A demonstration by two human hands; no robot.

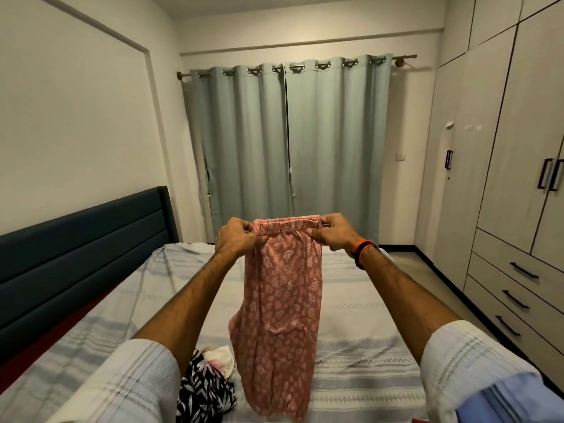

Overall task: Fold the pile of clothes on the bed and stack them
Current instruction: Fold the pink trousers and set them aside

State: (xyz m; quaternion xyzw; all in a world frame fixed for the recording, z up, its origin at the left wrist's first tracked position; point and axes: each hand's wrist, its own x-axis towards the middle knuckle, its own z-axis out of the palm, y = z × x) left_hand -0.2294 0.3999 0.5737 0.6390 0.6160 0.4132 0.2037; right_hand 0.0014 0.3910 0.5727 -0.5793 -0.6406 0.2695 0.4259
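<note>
I hold up a pair of pink trousers with a white leaf print (280,315) by the elastic waistband, above the bed (360,300). My left hand (236,238) pinches the waistband's left end, and my right hand (335,232) pinches its right end. The legs hang straight down to just above the bedspread. A small pile of clothes (207,383) lies on the bed below my left forearm: a black garment with white leaves and a cream one on top. My arm hides part of the pile.
The dark blue headboard (76,254) runs along the bed's left side. Grey-green curtains (290,148) hang at the far wall. A wardrobe with drawers (518,209) lines the right side, with a strip of floor (427,270) between it and the bed. Blue cloth (512,401) shows at the bottom right.
</note>
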